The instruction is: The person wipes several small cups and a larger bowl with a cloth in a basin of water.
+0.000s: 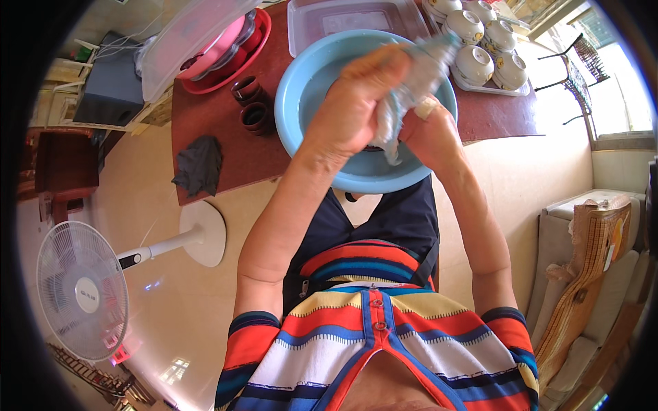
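Above a light blue plastic basin, both my hands grip a wet, whitish cloth with blue-green edging. My left hand is closed around its left part, and the cloth sticks out past the fingers to the upper right. My right hand holds the lower right side of the cloth; a pale wrap or bandage is on one finger. One end of the cloth hangs down over the basin. A small dark object is partly visible in the basin beneath the hands, which hide most of it. The cloth and fingers are somewhat blurred.
Two dark brown cups stand left of the basin on the reddish table, near a dark crumpled cloth. Behind are a clear plastic tray and a red basin. Upturned bowls fill a tray at right. A white fan stands left.
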Motion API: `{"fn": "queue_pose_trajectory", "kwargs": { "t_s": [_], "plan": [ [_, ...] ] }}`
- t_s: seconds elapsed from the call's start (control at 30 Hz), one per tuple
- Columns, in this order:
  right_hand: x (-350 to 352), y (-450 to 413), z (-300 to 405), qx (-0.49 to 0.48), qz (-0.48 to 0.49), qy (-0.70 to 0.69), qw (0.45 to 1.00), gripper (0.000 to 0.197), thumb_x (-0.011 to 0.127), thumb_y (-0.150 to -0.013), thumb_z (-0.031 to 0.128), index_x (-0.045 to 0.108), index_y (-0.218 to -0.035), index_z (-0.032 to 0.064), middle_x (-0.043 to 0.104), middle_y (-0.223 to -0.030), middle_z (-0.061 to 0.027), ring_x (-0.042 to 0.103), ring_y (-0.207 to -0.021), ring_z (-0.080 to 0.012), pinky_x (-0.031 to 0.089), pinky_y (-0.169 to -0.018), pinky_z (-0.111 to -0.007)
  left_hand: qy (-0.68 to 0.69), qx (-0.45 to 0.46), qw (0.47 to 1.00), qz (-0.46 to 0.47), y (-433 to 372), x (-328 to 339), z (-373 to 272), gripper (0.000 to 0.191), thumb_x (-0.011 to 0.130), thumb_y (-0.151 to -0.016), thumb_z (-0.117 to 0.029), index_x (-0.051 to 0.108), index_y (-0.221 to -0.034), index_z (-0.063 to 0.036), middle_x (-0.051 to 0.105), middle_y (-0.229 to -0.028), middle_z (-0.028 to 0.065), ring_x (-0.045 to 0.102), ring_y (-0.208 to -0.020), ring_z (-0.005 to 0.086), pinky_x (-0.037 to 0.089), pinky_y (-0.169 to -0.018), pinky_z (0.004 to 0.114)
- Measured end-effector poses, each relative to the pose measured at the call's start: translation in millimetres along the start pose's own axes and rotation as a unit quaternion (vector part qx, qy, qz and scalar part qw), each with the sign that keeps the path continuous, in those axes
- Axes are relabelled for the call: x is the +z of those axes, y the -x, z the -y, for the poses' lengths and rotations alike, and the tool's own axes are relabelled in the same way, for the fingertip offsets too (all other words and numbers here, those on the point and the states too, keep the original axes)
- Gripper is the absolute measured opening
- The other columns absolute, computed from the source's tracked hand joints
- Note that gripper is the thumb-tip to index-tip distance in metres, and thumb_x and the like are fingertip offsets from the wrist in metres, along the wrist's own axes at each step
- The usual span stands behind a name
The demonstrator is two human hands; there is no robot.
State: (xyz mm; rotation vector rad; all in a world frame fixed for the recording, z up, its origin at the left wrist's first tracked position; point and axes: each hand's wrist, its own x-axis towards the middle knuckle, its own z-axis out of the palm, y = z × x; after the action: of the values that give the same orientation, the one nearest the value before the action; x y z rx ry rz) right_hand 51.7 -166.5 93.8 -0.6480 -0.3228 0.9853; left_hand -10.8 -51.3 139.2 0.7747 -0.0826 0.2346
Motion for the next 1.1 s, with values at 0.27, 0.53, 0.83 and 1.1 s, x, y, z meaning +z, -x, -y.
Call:
{"fn": "queue_pose_trajectory", "kwargs": {
  "t_s": [0.27, 0.53, 0.83, 1.1],
  "plan": [
    [-35, 13, 4, -0.009, 0.125, -0.267, 0.956, 0.045, 0.046, -0.089, 0.035, 0.045, -0.122, 0.0047, 0.050, -0.118, -0.0120, 0.045, -0.115, -0.0254, 0.033, -0.100, -0.043, -0.071, -0.041, 0.996, 0.044, -6, 16, 33, 0.030, 0.059, -0.085, -0.011, 0.056, -0.112, 0.0015, 0.063, -0.091, 0.0058, 0.057, -0.084, 0.0099, 0.044, -0.079, 0.022],
    [-112, 45, 12, -0.251, 0.028, -0.070, 0.965, 0.055, 0.053, -0.085, 0.039, 0.038, -0.131, 0.0119, 0.045, -0.129, -0.0076, 0.043, -0.118, -0.0225, 0.030, -0.104, -0.042, -0.249, 0.004, 0.965, 0.083, 17, 17, 51, 0.026, 0.056, -0.087, -0.010, 0.056, -0.111, -0.0014, 0.059, -0.112, 0.0110, 0.055, -0.104, 0.0176, 0.046, -0.085, 0.028],
    [-104, 40, 36, -0.276, -0.098, 0.173, 0.940, 0.050, 0.043, -0.091, 0.034, 0.032, -0.133, 0.0072, 0.039, -0.134, -0.0102, 0.037, -0.124, -0.0243, 0.027, -0.107, -0.040, -0.828, 0.007, 0.559, -0.037, 19, -58, 104, 0.029, 0.070, -0.070, -0.026, 0.057, -0.085, -0.0055, 0.060, -0.080, 0.0093, 0.058, -0.080, 0.0291, 0.045, -0.069, 0.042],
    [-100, 53, 41, -0.201, -0.016, -0.190, 0.961, 0.049, 0.051, -0.088, 0.032, 0.039, -0.129, 0.0077, 0.044, -0.127, -0.0092, 0.045, -0.114, -0.0236, 0.038, -0.097, -0.037, -0.847, -0.057, 0.527, -0.029, 22, -74, 125, 0.017, 0.064, -0.070, -0.016, 0.057, -0.081, -0.0053, 0.061, -0.084, 0.0103, 0.060, -0.083, 0.0310, 0.046, -0.065, 0.046]
  ]
}}
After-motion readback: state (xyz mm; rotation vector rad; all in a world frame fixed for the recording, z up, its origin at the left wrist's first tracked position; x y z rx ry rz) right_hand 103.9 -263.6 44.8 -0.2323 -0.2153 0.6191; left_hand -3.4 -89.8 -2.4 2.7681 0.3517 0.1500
